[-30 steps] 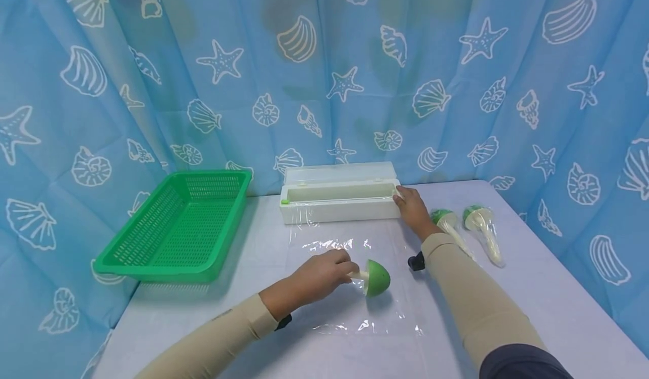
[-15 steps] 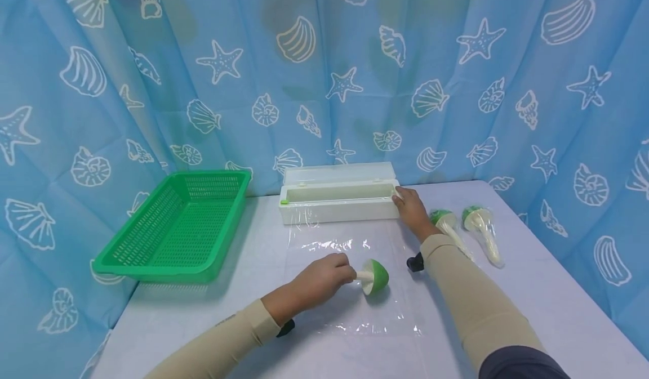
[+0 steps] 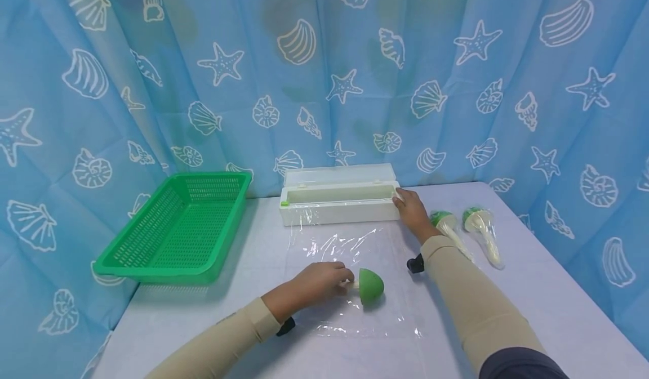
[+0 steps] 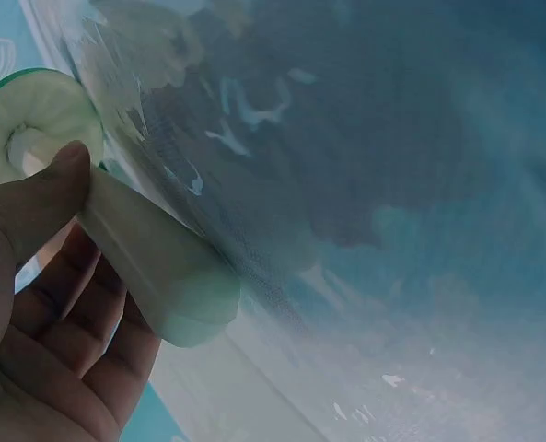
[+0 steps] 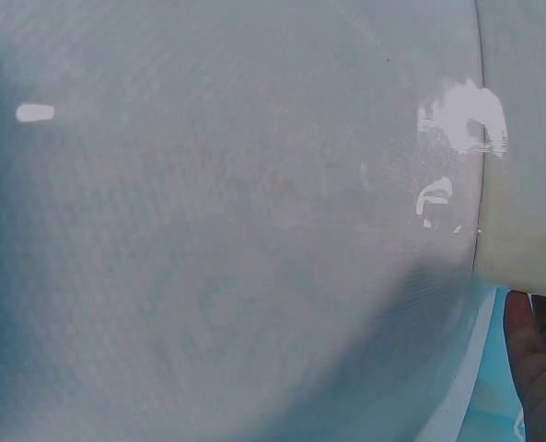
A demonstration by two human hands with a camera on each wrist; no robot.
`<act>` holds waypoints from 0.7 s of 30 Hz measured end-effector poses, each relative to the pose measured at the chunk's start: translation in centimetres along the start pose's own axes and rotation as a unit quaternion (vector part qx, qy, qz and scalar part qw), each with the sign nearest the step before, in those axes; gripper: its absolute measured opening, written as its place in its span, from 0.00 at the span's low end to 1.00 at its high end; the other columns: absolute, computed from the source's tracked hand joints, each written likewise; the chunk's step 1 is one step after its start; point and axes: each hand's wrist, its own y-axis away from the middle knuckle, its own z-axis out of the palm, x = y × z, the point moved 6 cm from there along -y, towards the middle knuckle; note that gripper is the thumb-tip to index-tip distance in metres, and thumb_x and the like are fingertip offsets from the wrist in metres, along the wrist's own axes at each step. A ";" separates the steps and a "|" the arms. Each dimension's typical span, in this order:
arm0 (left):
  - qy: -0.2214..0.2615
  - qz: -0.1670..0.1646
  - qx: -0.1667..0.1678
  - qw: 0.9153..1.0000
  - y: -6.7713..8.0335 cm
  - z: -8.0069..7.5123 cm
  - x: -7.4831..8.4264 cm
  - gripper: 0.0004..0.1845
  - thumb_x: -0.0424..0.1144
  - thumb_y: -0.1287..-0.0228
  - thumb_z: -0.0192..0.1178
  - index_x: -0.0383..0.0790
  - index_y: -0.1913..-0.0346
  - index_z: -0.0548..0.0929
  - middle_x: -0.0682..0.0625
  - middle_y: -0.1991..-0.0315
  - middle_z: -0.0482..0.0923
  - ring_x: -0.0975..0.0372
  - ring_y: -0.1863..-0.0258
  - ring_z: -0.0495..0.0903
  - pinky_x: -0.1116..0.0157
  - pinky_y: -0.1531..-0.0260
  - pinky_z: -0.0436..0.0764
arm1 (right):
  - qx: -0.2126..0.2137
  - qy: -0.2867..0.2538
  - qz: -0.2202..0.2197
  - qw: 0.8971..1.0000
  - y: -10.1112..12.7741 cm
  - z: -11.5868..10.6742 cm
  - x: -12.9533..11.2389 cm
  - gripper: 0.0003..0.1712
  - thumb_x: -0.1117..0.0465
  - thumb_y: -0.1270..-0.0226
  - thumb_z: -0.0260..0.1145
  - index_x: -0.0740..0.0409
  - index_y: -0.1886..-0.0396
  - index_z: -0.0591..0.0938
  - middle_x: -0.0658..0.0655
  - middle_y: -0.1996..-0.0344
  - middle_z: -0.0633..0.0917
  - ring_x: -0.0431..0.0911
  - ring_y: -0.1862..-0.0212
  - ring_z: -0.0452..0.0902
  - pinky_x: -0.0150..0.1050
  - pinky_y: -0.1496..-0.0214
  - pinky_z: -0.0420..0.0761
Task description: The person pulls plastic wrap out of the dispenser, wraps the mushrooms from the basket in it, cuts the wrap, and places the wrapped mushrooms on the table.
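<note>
My left hand (image 3: 321,283) pinches the pale stem of a green-capped mushroom (image 3: 371,286) between thumb and fingers. In the left wrist view the thumb lies across the mushroom stem (image 4: 167,262) just below the cap, and the stem's thick end sticks out past the fingers. The mushroom lies on its side over a sheet of clear cling film (image 3: 350,320) spread on the table. This film runs out of a white cling film dispenser (image 3: 339,215) with its lid up. My right hand (image 3: 413,213) grips the dispenser's right end; its fingertips show at that end in the right wrist view.
Two more green-capped mushrooms wrapped in film, a nearer one (image 3: 446,221) and a farther one (image 3: 480,224), lie right of my right forearm. A green plastic basket (image 3: 223,244) stands at the left. A blue shell-patterned curtain (image 3: 324,58) closes off the table's back and sides.
My left hand has shifted the mushroom slightly left and down onto the film, turning its cap. The right hand stays on the dispenser.
</note>
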 end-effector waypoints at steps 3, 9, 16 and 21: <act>-0.010 -0.005 -0.004 1.000 0.1 0.0 0.0 0.13 0.40 0.41 0.69 0.50 0.53 0.85 0.60 0.63 0.79 0.71 0.65 0.77 0.74 0.66 0.75 | 0.001 -0.002 -0.009 1.000 0.1 0.0 -0.1 0.32 0.53 0.19 0.43 0.66 0.25 0.54 0.71 0.30 0.57 0.64 0.28 0.50 0.58 0.29 0.51; -0.018 -0.028 -0.011 0.999 0.3 -0.4 -0.3 0.15 0.41 0.39 0.68 0.50 0.49 0.84 0.60 0.62 0.79 0.69 0.65 0.78 0.72 0.66 0.77 | -0.010 0.012 -0.052 0.999 0.4 -0.4 -0.9 0.30 0.56 0.19 0.43 0.71 0.27 0.56 0.74 0.32 0.58 0.66 0.29 0.51 0.59 0.30 0.51; -0.003 -0.046 -0.018 0.999 0.7 -0.9 -0.7 0.14 0.40 0.40 0.69 0.51 0.51 0.85 0.61 0.62 0.79 0.70 0.65 0.78 0.71 0.64 0.78 | -0.035 0.039 -0.060 0.997 1.0 -0.7 -0.9 0.33 0.55 0.20 0.46 0.70 0.26 0.53 0.73 0.31 0.58 0.65 0.29 0.50 0.59 0.30 0.51; -0.003 -0.042 -0.013 0.999 1.3 -1.2 -0.6 0.13 0.39 0.42 0.70 0.51 0.53 0.86 0.61 0.64 0.79 0.71 0.67 0.77 0.72 0.66 0.77 | -0.058 0.104 -0.069 0.990 3.4 -0.9 -0.9 0.40 0.57 0.25 0.56 0.70 0.25 0.48 0.74 0.30 0.53 0.68 0.30 0.52 0.61 0.32 0.56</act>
